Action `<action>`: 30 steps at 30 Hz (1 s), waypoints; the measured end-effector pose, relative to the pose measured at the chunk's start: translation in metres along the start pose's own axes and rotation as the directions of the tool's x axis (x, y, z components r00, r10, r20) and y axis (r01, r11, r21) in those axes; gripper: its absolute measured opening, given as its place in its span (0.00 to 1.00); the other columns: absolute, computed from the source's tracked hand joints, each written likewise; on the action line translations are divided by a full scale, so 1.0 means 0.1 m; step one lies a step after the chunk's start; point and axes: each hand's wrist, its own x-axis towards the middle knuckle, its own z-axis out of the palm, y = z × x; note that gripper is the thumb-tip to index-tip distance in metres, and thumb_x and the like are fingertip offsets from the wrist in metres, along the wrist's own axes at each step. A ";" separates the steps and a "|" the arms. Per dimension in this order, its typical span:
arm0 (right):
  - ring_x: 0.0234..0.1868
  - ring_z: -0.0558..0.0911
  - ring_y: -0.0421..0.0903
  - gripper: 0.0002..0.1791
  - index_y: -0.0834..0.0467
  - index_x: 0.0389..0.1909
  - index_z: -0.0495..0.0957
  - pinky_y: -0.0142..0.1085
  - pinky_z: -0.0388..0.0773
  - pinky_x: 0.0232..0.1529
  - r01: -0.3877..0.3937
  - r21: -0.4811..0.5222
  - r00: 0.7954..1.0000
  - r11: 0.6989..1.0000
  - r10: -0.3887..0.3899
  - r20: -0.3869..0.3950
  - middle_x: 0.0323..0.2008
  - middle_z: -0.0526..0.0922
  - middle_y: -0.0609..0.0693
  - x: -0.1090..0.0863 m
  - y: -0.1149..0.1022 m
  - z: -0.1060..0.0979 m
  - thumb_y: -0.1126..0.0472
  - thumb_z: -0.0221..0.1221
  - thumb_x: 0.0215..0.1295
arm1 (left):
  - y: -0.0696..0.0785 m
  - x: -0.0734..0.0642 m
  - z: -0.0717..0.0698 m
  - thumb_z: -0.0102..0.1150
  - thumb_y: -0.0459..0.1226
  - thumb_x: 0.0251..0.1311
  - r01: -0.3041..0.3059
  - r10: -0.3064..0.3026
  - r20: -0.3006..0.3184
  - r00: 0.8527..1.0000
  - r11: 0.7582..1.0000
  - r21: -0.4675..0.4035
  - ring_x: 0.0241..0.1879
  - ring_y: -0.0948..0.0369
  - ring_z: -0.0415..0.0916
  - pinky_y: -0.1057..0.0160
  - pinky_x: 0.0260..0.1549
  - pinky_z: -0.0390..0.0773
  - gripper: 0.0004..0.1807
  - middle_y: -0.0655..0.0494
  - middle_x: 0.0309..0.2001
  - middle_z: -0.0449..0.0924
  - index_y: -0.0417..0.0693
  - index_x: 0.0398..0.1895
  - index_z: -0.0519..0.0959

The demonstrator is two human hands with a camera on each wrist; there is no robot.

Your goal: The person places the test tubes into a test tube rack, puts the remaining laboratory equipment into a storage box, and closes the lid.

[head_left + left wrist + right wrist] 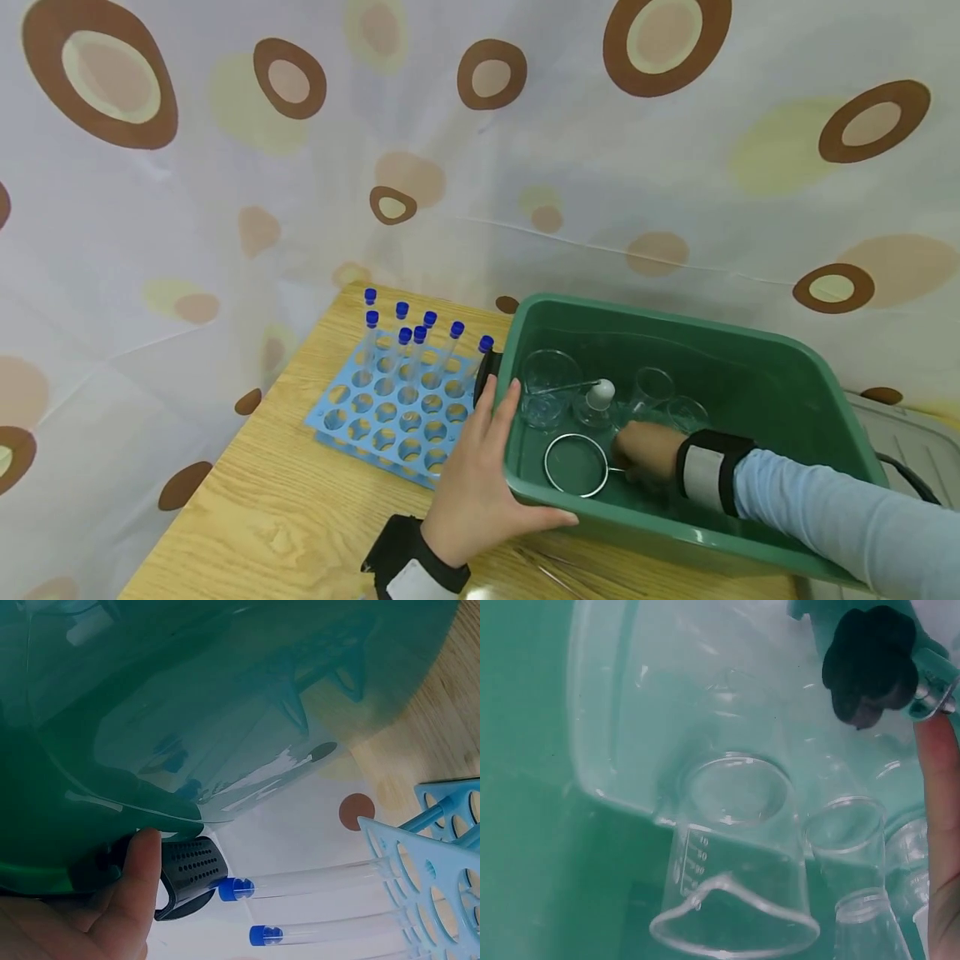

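My left hand (483, 479) rests at the near left corner of a green plastic bin (675, 529), fingers straight along its left rim and thumb over the front rim. In the left wrist view, fingers (139, 881) lie against the bin beside a black perforated handle (196, 868). Inside the bin, my right hand (648, 450) grips the stem end of a metal support ring (553, 482). A black clamp knob (870, 666) shows by its fingertip in the right wrist view. Nearby in the bin are a clear beaker (739, 877) and a white-topped bottle (600, 395).
Left of the bin stands a light-blue test tube rack (375, 454) holding several tubes with blue caps (457, 330). Thin metal rods (558, 575) lie on the wooden table (247, 517) before the bin. A patterned curtain (480, 158) hangs behind.
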 end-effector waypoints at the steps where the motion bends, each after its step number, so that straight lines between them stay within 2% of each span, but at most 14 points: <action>1: 0.15 0.55 0.31 0.18 0.54 0.08 0.68 0.24 0.51 0.16 -0.001 0.006 1.000 1.000 0.001 0.002 0.11 0.59 0.36 0.00 0.00 0.01 0.73 0.66 0.40 | 0.01 -0.01 0.00 0.77 0.56 0.28 -0.002 0.002 0.002 1.000 1.000 -0.004 0.69 0.42 0.54 0.41 0.51 0.72 0.69 0.45 0.75 0.41 0.65 0.74 0.41; 4: 0.14 0.56 0.31 0.17 0.53 0.08 0.69 0.25 0.52 0.16 -0.014 0.006 1.000 1.000 0.014 0.010 0.11 0.60 0.36 -0.02 -0.01 0.06 0.72 0.66 0.41 | 0.04 -0.04 0.01 0.77 0.56 0.28 0.000 0.000 0.008 1.000 1.000 -0.013 0.69 0.42 0.54 0.41 0.51 0.72 0.69 0.45 0.75 0.41 0.66 0.74 0.41; 8: 0.14 0.56 0.32 0.20 0.51 0.08 0.65 0.26 0.52 0.16 -0.027 -0.034 0.999 0.999 0.027 0.018 0.12 0.57 0.36 -0.03 -0.02 0.12 0.70 0.67 0.41 | 0.07 -0.07 0.02 0.77 0.56 0.28 0.017 -0.017 0.013 1.000 0.999 -0.027 0.70 0.43 0.53 0.42 0.52 0.72 0.69 0.47 0.75 0.41 0.67 0.74 0.40; 13: 0.15 0.62 0.33 0.16 0.50 0.11 0.69 0.28 0.60 0.16 -0.073 -0.115 0.997 0.991 0.073 -0.002 0.12 0.66 0.37 -0.08 -0.01 0.14 0.66 0.68 0.40 | 0.09 -0.05 0.05 0.77 0.56 0.27 -0.009 0.010 0.020 1.000 1.000 -0.017 0.70 0.43 0.53 0.42 0.52 0.73 0.70 0.46 0.75 0.41 0.65 0.74 0.40; 16: 0.15 0.67 0.35 0.13 0.51 0.13 0.73 0.31 0.66 0.16 -0.152 -0.152 0.988 0.977 0.153 -0.005 0.13 0.72 0.40 -0.13 -0.03 -0.02 0.60 0.69 0.44 | 0.08 0.01 0.07 0.77 0.57 0.28 -0.025 0.025 0.029 0.999 1.000 -0.004 0.69 0.42 0.53 0.42 0.52 0.73 0.70 0.44 0.75 0.41 0.62 0.75 0.41; 18: 0.17 0.71 0.35 0.10 0.51 0.17 0.77 0.32 0.70 0.18 -0.192 -0.177 0.981 0.965 0.189 -0.037 0.16 0.76 0.40 -0.20 -0.07 -0.22 0.56 0.69 0.47 | 0.05 0.07 0.07 0.77 0.57 0.28 -0.021 0.021 0.038 0.999 1.000 -0.009 0.69 0.42 0.53 0.42 0.52 0.73 0.69 0.44 0.74 0.42 0.61 0.75 0.42; 20: 0.20 0.75 0.36 0.09 0.52 0.22 0.79 0.34 0.74 0.21 -0.208 -0.207 0.975 0.956 0.186 -0.120 0.20 0.80 0.42 -0.32 -0.16 -0.46 0.53 0.67 0.51 | 0.02 0.13 0.07 0.77 0.57 0.28 -0.010 0.011 0.052 0.999 1.000 -0.019 0.70 0.42 0.52 0.42 0.53 0.72 0.69 0.44 0.74 0.42 0.60 0.75 0.43; 22: 0.22 0.76 0.34 0.07 0.51 0.26 0.81 0.32 0.75 0.23 -0.191 -0.246 0.958 0.950 0.126 -0.260 0.24 0.81 0.41 -0.49 -0.31 -0.69 0.52 0.66 0.53 | -0.02 0.19 0.07 0.77 0.57 0.29 0.004 -0.002 0.066 0.998 1.000 -0.031 0.70 0.41 0.51 0.42 0.53 0.72 0.68 0.44 0.75 0.41 0.61 0.75 0.42; 23: 0.22 0.76 0.33 0.09 0.50 0.28 0.81 0.31 0.74 0.23 -0.173 -0.272 0.935 0.947 0.071 -0.347 0.25 0.81 0.40 -0.58 -0.40 -0.78 0.49 0.62 0.58 | -0.05 0.21 0.06 0.76 0.57 0.29 0.012 -0.009 0.069 0.998 0.999 -0.035 0.70 0.41 0.51 0.42 0.52 0.72 0.68 0.45 0.75 0.40 0.61 0.75 0.42; 24: 0.22 0.75 0.32 0.11 0.49 0.28 0.80 0.29 0.73 0.22 -0.147 -0.289 0.903 0.946 0.009 -0.431 0.25 0.80 0.39 -0.68 -0.51 -0.85 0.47 0.58 0.62 | -0.08 0.23 0.05 0.77 0.56 0.30 0.021 -0.018 0.072 0.997 0.999 -0.041 0.70 0.41 0.50 0.42 0.53 0.72 0.68 0.45 0.75 0.40 0.61 0.75 0.42; 26: 0.22 0.73 0.30 0.16 0.48 0.28 0.80 0.25 0.70 0.22 -0.072 -0.323 0.811 0.944 -0.133 -0.570 0.25 0.78 0.36 -0.85 -0.76 -0.90 0.44 0.51 0.67 | -0.14 0.26 0.03 0.77 0.56 0.30 0.040 -0.037 0.071 0.997 0.998 -0.050 0.70 0.41 0.50 0.41 0.54 0.71 0.68 0.46 0.75 0.39 0.62 0.75 0.42; 28: 0.22 0.71 0.29 0.20 0.46 0.27 0.79 0.21 0.68 0.23 0.028 -0.364 0.724 0.931 -0.270 -0.635 0.24 0.76 0.34 -0.95 -0.99 -0.84 0.44 0.43 0.71 | -0.20 0.30 0.00 0.77 0.55 0.30 0.052 -0.049 0.059 0.997 0.997 -0.052 0.70 0.41 0.50 0.40 0.55 0.70 0.68 0.47 0.75 0.39 0.61 0.75 0.43; 29: 0.22 0.70 0.29 0.22 0.46 0.27 0.78 0.20 0.66 0.23 0.095 -0.367 0.689 0.925 -0.328 -0.646 0.23 0.75 0.34 -0.96 -1.09 -0.77 0.45 0.40 0.73 | -0.24 0.32 -0.02 0.77 0.54 0.30 0.055 -0.053 0.050 0.997 0.997 -0.050 0.70 0.41 0.50 0.40 0.55 0.69 0.67 0.46 0.75 0.39 0.60 0.75 0.44; 30: 0.23 0.68 0.28 0.20 0.46 0.27 0.78 0.18 0.65 0.24 0.157 -0.361 0.676 0.919 -0.367 -0.639 0.23 0.74 0.33 -0.96 -1.16 -0.67 0.47 0.42 0.73 | -0.27 0.33 -0.03 0.78 0.54 0.30 0.056 -0.054 0.043 0.998 0.997 -0.048 0.70 0.41 0.50 0.40 0.55 0.69 0.67 0.46 0.75 0.40 0.59 0.74 0.45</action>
